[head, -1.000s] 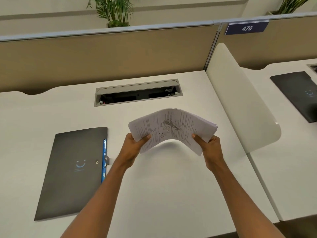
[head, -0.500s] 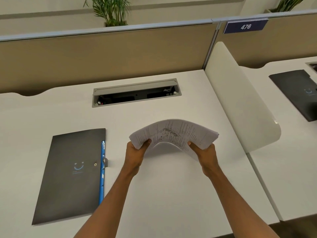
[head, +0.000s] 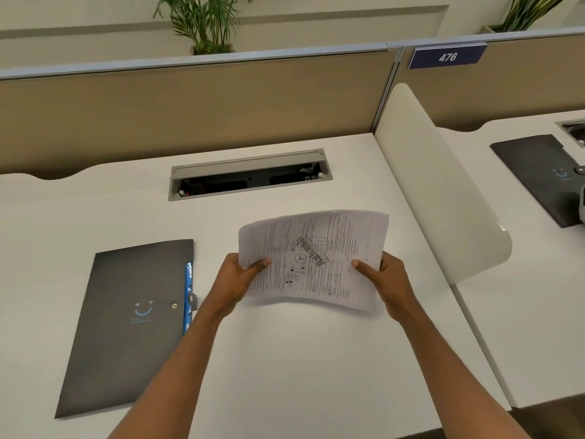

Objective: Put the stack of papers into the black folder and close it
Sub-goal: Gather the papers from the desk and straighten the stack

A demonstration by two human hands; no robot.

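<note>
I hold a stack of printed papers (head: 313, 258) above the middle of the white desk (head: 285, 359). My left hand (head: 235, 280) grips its left edge, thumb on top. My right hand (head: 384, 278) grips its right edge the same way. The sheets face up toward me and bow slightly. The black folder (head: 133, 324) lies shut and flat on the desk to the left of my left arm. It has a blue smile mark on its cover, a snap button and a blue strip along its right edge.
A grey cable tray (head: 248, 174) with its lid raised is sunk into the desk behind the papers. A white curved divider (head: 443, 198) stands on the right. A second black folder (head: 544, 175) lies on the neighbouring desk. A beige partition (head: 190, 106) closes the back.
The stack was arched downward between my hands. It has now flattened and tilted up so its printed face shows, and my hands have spread slightly apart.
</note>
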